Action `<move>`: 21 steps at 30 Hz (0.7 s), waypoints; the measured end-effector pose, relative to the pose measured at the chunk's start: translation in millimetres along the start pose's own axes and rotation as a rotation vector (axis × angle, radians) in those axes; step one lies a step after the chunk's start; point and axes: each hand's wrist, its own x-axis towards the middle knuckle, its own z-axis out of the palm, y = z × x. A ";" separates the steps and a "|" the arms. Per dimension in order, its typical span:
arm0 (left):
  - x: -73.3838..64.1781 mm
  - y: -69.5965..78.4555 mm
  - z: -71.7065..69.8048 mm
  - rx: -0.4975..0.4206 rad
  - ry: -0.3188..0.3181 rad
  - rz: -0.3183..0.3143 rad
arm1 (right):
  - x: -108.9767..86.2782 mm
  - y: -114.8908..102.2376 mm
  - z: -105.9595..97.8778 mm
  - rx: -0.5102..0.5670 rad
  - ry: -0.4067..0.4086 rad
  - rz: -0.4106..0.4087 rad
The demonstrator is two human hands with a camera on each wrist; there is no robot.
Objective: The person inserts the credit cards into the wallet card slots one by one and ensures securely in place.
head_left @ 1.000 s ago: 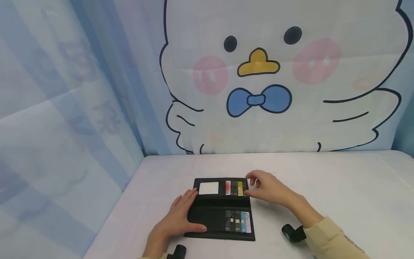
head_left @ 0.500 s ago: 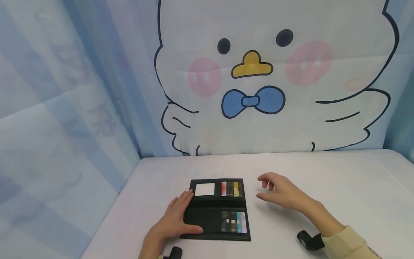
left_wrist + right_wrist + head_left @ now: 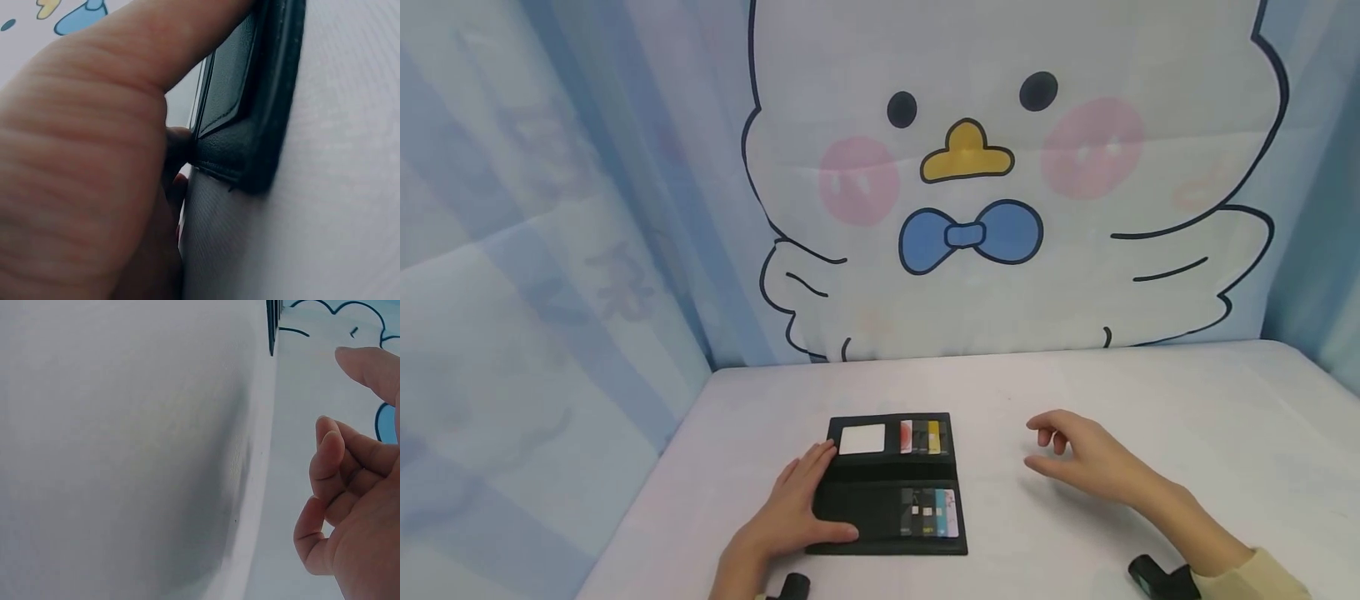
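A black long wallet (image 3: 874, 510) lies unfolded on the table. Its far half has a white card-like panel (image 3: 862, 439) at left and several cards (image 3: 923, 437) in slots at right. More overlapping cards (image 3: 928, 512) fill the slots of the near half. My left hand (image 3: 786, 508) rests along the wallet's left side, fingers extended and thumb over the near half. From the left wrist view, the wallet's stitched corner (image 3: 219, 147) shows beyond the thumb. To the right of the wallet, my right hand (image 3: 1086, 458) hovers above the table, fingers loosely bent and holding nothing.
A white cloth covers the table (image 3: 1000, 383). Behind it hangs a curtain (image 3: 970, 308) printed with a cartoon bird, and a blue-striped curtain (image 3: 550, 333) closes the left side. Each wrist wears a black camera (image 3: 1161, 577).
My right hand has drawn away from the far half's cards, moving right with nothing in it. The left hand has stayed on the wallet. The head view has shifted slightly to the right.
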 end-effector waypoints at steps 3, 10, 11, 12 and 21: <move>-2.4 -0.6 -2.4 0.001 -0.003 -0.004 | -4.1 1.0 -1.5 -0.010 0.006 -0.008; -2.1 -0.3 -6.1 -0.012 -0.014 -0.040 | -17.2 4.7 -8.2 -0.038 0.042 0.013; -2.2 0.0 -6.3 -0.017 -0.017 -0.046 | -19.1 5.3 -9.3 -0.045 0.042 0.022; -2.4 0.5 -6.6 -0.022 -0.020 -0.053 | -21.0 6.0 -10.5 -0.053 0.043 0.024; -5.0 8.1 -11.9 -0.038 -0.003 -0.098 | -38.3 14.4 -21.4 -0.117 0.104 0.004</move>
